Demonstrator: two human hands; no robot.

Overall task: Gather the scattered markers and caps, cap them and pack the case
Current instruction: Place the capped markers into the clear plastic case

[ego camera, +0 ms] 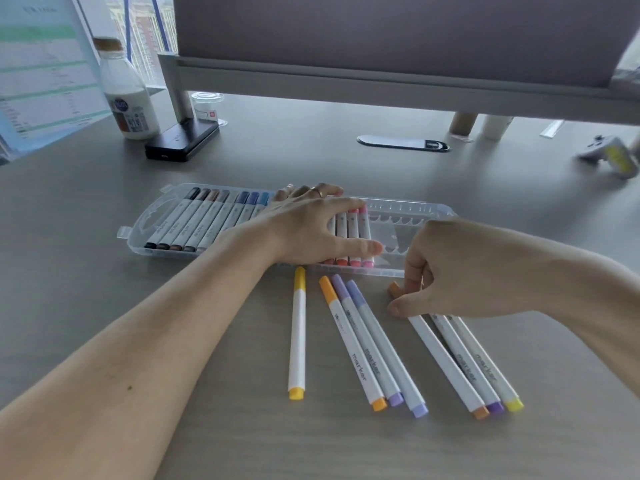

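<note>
Near on the table point(69, 237), a yellow marker point(297, 334) lies alone, with three markers point(372, 348) side by side to its right. Further right lie three more. The right hand point(460, 268) pinches the far end of the leftmost one, the orange marker point(441, 353). Beyond them, the left hand point(311, 230) rests with fingers spread on the packed markers point(201, 220) in the clear case point(415, 211).

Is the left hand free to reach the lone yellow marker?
Probably yes: the yellow marker lies uncovered near the left hand, which only rests flat on the cased markers; the right hand pinches an orange marker elsewhere.
</note>
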